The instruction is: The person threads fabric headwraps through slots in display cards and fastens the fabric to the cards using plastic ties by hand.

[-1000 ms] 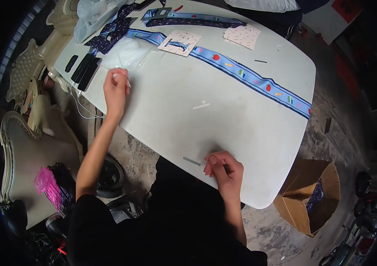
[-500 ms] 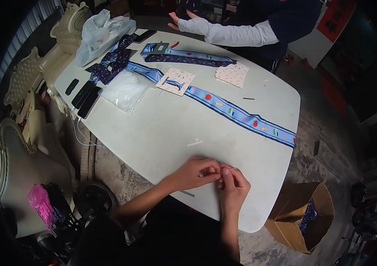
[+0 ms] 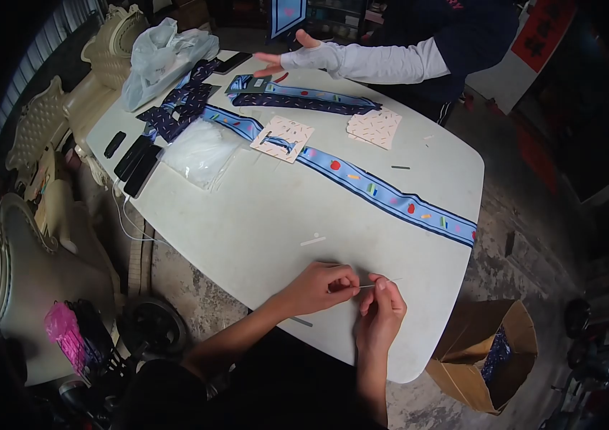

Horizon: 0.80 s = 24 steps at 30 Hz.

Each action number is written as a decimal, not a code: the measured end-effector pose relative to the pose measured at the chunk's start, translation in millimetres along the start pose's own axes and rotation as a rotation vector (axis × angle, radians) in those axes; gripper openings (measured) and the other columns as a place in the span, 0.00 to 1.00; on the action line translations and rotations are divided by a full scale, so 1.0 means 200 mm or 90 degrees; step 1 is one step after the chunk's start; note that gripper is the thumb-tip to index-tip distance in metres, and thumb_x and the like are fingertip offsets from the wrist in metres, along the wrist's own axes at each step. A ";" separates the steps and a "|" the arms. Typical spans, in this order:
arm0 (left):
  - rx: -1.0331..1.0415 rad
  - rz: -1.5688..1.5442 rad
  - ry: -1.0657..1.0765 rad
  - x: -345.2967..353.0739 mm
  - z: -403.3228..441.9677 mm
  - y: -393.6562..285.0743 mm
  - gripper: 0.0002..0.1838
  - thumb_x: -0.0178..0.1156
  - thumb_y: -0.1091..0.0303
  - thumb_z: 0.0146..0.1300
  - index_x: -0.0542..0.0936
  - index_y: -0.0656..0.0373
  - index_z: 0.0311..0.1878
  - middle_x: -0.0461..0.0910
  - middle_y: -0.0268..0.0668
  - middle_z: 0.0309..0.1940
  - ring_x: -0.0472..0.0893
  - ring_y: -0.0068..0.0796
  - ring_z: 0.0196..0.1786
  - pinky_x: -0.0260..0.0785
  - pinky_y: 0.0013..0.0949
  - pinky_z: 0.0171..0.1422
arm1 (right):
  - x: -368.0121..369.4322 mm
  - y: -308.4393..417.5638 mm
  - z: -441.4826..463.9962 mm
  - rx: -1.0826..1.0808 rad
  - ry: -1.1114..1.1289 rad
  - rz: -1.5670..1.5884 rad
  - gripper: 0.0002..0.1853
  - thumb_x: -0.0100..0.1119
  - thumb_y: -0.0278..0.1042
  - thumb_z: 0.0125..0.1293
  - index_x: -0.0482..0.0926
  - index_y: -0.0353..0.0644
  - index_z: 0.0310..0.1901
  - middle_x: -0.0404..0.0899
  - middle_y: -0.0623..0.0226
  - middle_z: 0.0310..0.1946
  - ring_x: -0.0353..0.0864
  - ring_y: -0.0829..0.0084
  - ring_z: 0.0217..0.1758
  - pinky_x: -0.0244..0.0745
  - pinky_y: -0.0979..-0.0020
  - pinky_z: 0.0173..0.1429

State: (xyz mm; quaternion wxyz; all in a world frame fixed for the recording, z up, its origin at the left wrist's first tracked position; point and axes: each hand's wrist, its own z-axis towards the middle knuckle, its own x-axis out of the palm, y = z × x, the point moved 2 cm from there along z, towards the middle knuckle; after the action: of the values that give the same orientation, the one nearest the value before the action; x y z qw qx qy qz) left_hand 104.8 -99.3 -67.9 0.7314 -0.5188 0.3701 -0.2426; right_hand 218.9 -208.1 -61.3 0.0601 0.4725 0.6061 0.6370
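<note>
Over the near part of the table, my left hand (image 3: 324,287) pinches one end of a thin pale strand (image 3: 367,286). Close on its right, my right hand (image 3: 383,308) grips the other end between thumb and finger. The strand's exact kind is too small to make out. Beyond my hands, a long blue printed strip of fabric (image 3: 383,188) runs across the table to its right edge. It passes through a patterned card (image 3: 283,139) with slots.
A second folded strip (image 3: 311,97), patterned cards (image 3: 376,129), a clear plastic bag (image 3: 204,154), dark phones (image 3: 139,168) and a white bag (image 3: 164,61) lie on the table (image 3: 247,222). An open cardboard box (image 3: 462,351) stands at right. Opposite, a person's white sleeve (image 3: 390,61) reaches over.
My hands have drawn slightly apart, and the strand now shows between them. The person opposite has moved a hand down and left, and a blue printed fabric piece appears behind it.
</note>
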 end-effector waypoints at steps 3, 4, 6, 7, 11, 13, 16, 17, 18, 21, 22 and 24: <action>-0.001 -0.021 -0.008 0.00 0.00 0.00 0.06 0.71 0.71 0.65 0.82 0.59 0.39 0.82 0.31 0.28 0.81 0.21 0.30 0.74 0.27 0.34 | 0.00 0.00 -0.01 0.001 0.001 -0.004 0.10 0.60 0.29 0.75 0.84 0.29 0.42 0.83 0.61 0.34 0.68 0.82 0.24 0.63 0.79 0.30; -0.003 -0.014 -0.005 0.00 0.00 -0.01 0.06 0.71 0.71 0.65 0.82 0.59 0.39 0.82 0.31 0.28 0.81 0.22 0.30 0.74 0.27 0.34 | 0.00 0.00 -0.01 0.001 0.006 -0.004 0.10 0.60 0.29 0.75 0.84 0.29 0.41 0.84 0.60 0.35 0.69 0.82 0.24 0.63 0.79 0.30; -0.007 -0.001 0.000 -0.01 0.00 -0.01 0.06 0.71 0.71 0.65 0.82 0.59 0.39 0.82 0.31 0.28 0.81 0.22 0.30 0.74 0.27 0.34 | 0.00 -0.01 -0.01 0.000 0.011 -0.017 0.11 0.60 0.30 0.75 0.83 0.29 0.42 0.82 0.62 0.33 0.69 0.81 0.24 0.63 0.79 0.30; -0.008 -0.002 -0.001 -0.01 0.00 -0.01 0.06 0.70 0.71 0.65 0.82 0.59 0.39 0.82 0.31 0.28 0.81 0.22 0.30 0.74 0.27 0.34 | 0.01 -0.01 -0.01 0.000 0.012 -0.033 0.12 0.60 0.32 0.76 0.83 0.29 0.43 0.80 0.65 0.30 0.69 0.81 0.24 0.62 0.78 0.29; -0.008 -0.010 0.003 -0.01 0.00 0.00 0.06 0.70 0.71 0.65 0.82 0.60 0.40 0.82 0.32 0.28 0.82 0.22 0.30 0.74 0.27 0.35 | 0.00 -0.01 -0.01 0.008 0.012 -0.012 0.10 0.60 0.28 0.75 0.83 0.28 0.40 0.85 0.58 0.37 0.70 0.81 0.26 0.64 0.78 0.31; -0.011 -0.013 0.007 0.00 0.00 0.00 0.06 0.70 0.71 0.65 0.82 0.60 0.40 0.83 0.32 0.28 0.82 0.22 0.30 0.75 0.27 0.35 | 0.00 -0.02 -0.01 0.011 0.009 -0.008 0.10 0.60 0.28 0.75 0.83 0.28 0.40 0.84 0.59 0.36 0.70 0.81 0.26 0.64 0.78 0.32; -0.013 -0.011 0.012 0.00 0.00 0.01 0.06 0.69 0.72 0.65 0.83 0.61 0.41 0.84 0.33 0.29 0.84 0.23 0.31 0.77 0.27 0.37 | 0.00 -0.02 -0.01 0.005 0.015 -0.008 0.11 0.60 0.28 0.75 0.84 0.27 0.40 0.83 0.61 0.32 0.69 0.81 0.25 0.64 0.78 0.32; -0.010 -0.009 0.011 0.00 0.00 0.02 0.06 0.69 0.72 0.65 0.83 0.61 0.41 0.85 0.33 0.30 0.85 0.23 0.32 0.78 0.27 0.38 | 0.01 -0.02 -0.01 0.001 0.020 -0.009 0.11 0.60 0.29 0.75 0.84 0.27 0.40 0.82 0.62 0.30 0.69 0.81 0.25 0.64 0.78 0.32; -0.006 -0.007 0.010 0.00 0.00 0.02 0.06 0.69 0.72 0.65 0.83 0.61 0.41 0.85 0.34 0.30 0.85 0.23 0.33 0.79 0.27 0.39 | 0.02 -0.02 -0.01 0.000 0.025 -0.015 0.11 0.60 0.29 0.75 0.84 0.27 0.40 0.81 0.63 0.29 0.69 0.81 0.25 0.63 0.78 0.32; 0.002 -0.028 -0.011 0.00 0.00 0.01 0.06 0.67 0.71 0.65 0.80 0.60 0.38 0.83 0.35 0.26 0.82 0.27 0.29 0.74 0.32 0.37 | 0.02 -0.01 -0.01 -0.004 0.026 -0.030 0.11 0.60 0.29 0.75 0.84 0.27 0.41 0.78 0.66 0.25 0.68 0.81 0.25 0.63 0.78 0.31; 0.004 -0.029 -0.011 0.00 0.00 0.01 0.06 0.67 0.71 0.65 0.80 0.61 0.38 0.83 0.35 0.26 0.82 0.28 0.29 0.74 0.32 0.37 | 0.02 -0.02 -0.01 -0.005 0.023 -0.032 0.12 0.60 0.30 0.75 0.84 0.26 0.41 0.77 0.67 0.24 0.68 0.81 0.25 0.62 0.78 0.32; 0.010 -0.033 -0.017 0.01 0.00 0.01 0.06 0.67 0.71 0.65 0.80 0.61 0.39 0.83 0.35 0.26 0.82 0.28 0.29 0.74 0.32 0.37 | 0.03 -0.01 -0.01 -0.007 0.025 -0.052 0.12 0.60 0.31 0.75 0.84 0.27 0.41 0.76 0.68 0.23 0.68 0.81 0.25 0.62 0.78 0.32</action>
State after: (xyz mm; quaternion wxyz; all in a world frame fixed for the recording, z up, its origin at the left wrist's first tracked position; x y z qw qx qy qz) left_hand 105.1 -99.5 -70.9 0.7339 -0.5257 0.3446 -0.2577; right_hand 212.9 -205.6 -60.2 0.0766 0.4342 0.6226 0.6466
